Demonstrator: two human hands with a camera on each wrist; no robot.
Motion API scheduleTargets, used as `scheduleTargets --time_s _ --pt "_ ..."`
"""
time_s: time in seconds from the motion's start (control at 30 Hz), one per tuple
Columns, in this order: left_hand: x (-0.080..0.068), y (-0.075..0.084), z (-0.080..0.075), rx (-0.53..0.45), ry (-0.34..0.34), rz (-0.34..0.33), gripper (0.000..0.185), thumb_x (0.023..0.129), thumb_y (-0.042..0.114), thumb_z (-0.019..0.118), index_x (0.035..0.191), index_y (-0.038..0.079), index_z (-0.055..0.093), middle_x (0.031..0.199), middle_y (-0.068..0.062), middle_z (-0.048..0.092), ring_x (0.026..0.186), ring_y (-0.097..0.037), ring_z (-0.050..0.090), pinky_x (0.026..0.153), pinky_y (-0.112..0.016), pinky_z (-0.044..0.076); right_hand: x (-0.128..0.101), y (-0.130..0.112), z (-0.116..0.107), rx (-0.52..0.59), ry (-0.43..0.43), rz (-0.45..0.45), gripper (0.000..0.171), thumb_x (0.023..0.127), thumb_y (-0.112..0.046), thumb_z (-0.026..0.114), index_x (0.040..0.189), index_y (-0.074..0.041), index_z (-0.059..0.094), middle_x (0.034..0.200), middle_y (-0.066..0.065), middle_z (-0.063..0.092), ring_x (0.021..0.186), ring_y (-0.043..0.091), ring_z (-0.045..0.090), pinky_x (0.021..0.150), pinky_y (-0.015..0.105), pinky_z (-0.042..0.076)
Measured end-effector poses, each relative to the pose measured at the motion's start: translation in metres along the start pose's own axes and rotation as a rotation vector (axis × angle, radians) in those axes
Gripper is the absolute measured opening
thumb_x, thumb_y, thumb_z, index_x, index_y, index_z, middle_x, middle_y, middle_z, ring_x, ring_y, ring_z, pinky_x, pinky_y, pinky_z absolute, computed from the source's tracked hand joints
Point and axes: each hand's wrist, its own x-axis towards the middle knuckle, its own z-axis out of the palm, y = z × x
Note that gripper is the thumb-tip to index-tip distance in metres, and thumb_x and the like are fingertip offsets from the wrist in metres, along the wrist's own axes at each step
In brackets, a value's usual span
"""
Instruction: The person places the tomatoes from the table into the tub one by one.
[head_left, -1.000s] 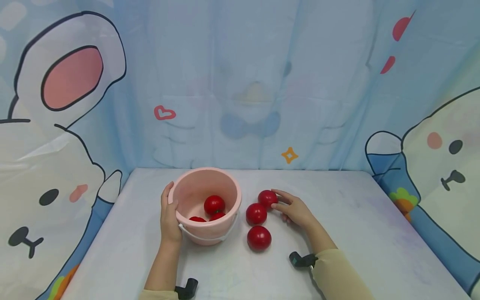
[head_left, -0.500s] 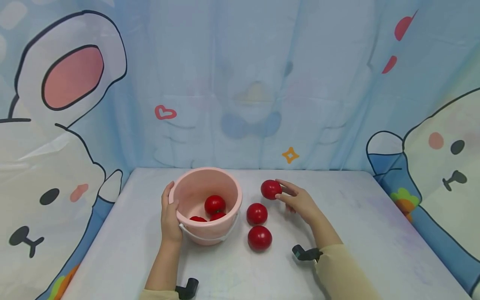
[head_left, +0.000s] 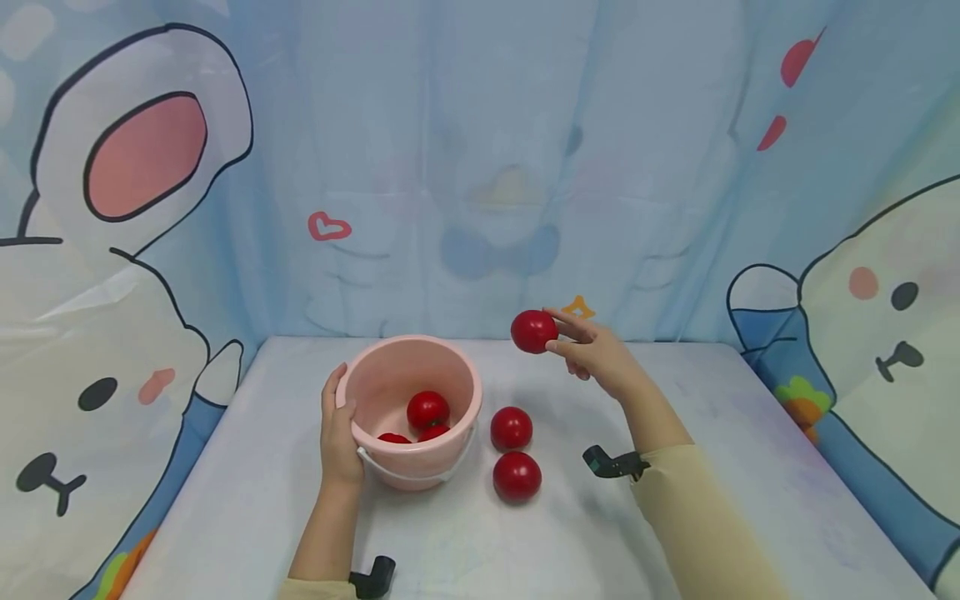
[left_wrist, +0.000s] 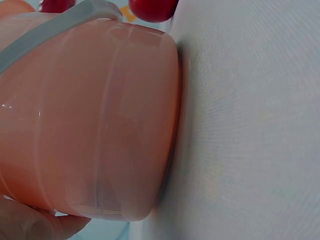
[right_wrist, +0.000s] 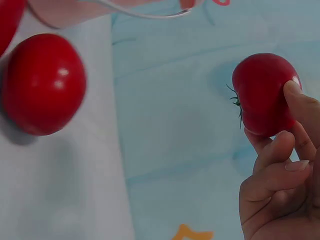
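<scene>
- Right hand [head_left: 600, 357] pinches a raised tomato [head_left: 534, 331] in its fingertips, right of the pink bucket [head_left: 409, 408].
- Left hand [head_left: 339, 433] wraps the bucket's left rim; the bucket stands on the tabletop [head_left: 712, 433].

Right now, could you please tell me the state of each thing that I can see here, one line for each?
Left hand: grips the rim of the bucket.
Right hand: pinches one tomato, raised above the table.
Held tomato: in the air, whole.
Pink bucket: upright on the table, handle down, tomatoes inside.
Tomatoes in the bucket: resting at the bottom.
Two loose tomatoes: lying on the table beside the bucket.
</scene>
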Motion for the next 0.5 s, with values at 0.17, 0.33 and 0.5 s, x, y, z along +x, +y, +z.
scheduleTargets --time_s 0.17,0.33,0.5 --pt "0.0 -0.001 0.0 -0.01 -0.007 -0.005 0.051 0.099 0.027 0.035 0.146 0.048 0.031 0.151 0.022 0.036 0.141 -0.009 0.033 0.117 -0.056 0.032 0.005 -0.027 -0.007 0.009 -0.021 -0.053 0.066 0.084 -0.044 0.074 0.144 -0.041 0.046 0.144 0.005 0.052 0.057 0.02 0.049 0.051 0.027 0.046" --pt "0.001 -0.001 0.0 -0.018 -0.007 -0.002 0.051 0.099 0.028 0.034 0.145 0.048 0.031 0.151 0.022 0.036 0.14 -0.009 0.032 0.117 -0.057 0.03 0.006 -0.051 -0.006 0.019 -0.039 -0.072 0.062 0.083 -0.041 0.076 0.14 -0.042 0.05 0.133 0.005 0.057 0.058 0.021 0.05 0.053 0.028 0.046" --pt "0.001 -0.002 -0.001 -0.02 -0.003 0.002 0.051 0.098 0.028 0.033 0.145 0.048 0.032 0.151 0.022 0.036 0.14 -0.009 0.033 0.118 -0.057 0.029 0.013 -0.07 0.008 0.001 -0.126 -0.091 0.061 0.084 -0.041 0.076 0.139 -0.043 0.051 0.122 0.007 0.061 0.061 0.022 0.052 0.056 0.031 0.051"
